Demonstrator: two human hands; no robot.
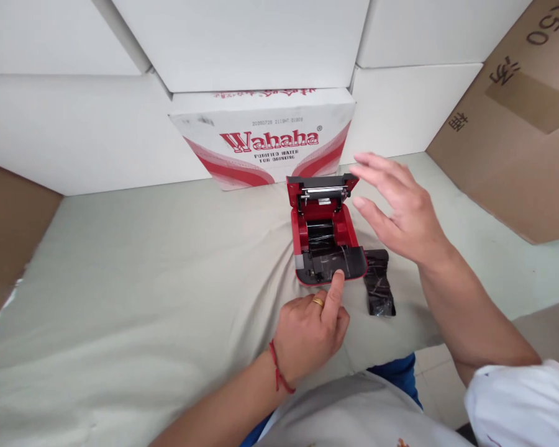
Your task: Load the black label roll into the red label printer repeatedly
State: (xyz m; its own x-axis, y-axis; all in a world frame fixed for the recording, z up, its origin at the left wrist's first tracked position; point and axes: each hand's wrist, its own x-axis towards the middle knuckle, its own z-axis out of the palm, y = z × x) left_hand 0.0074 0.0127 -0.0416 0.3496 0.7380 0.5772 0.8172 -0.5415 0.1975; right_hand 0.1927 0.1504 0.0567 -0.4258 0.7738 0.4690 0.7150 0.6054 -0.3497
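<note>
A small red and black printer (297, 239) stands on the cloth with its lid (323, 189) raised. Inside its red bay lies a roll of shiny black film (320, 234), and the film runs forward over the black front edge. My left hand (310, 332) presses the film there with a stretched index fingertip; its other fingers are curled and grip nothing visible. Beside the raised lid, my right hand (395, 208) is open, fingers apart, its fingertips close to the lid's right edge. Whether they touch it I cannot tell. A loose crumpled strip of black film (379, 284) lies right of the printer.
Pale green cloth (144, 267) covers the surface, with folds near the printer. Behind stands a Wahaha water carton (265, 146) among stacked white boxes (88, 130). Brown cardboard boxes flank the right (507, 143) and left (13, 230) sides.
</note>
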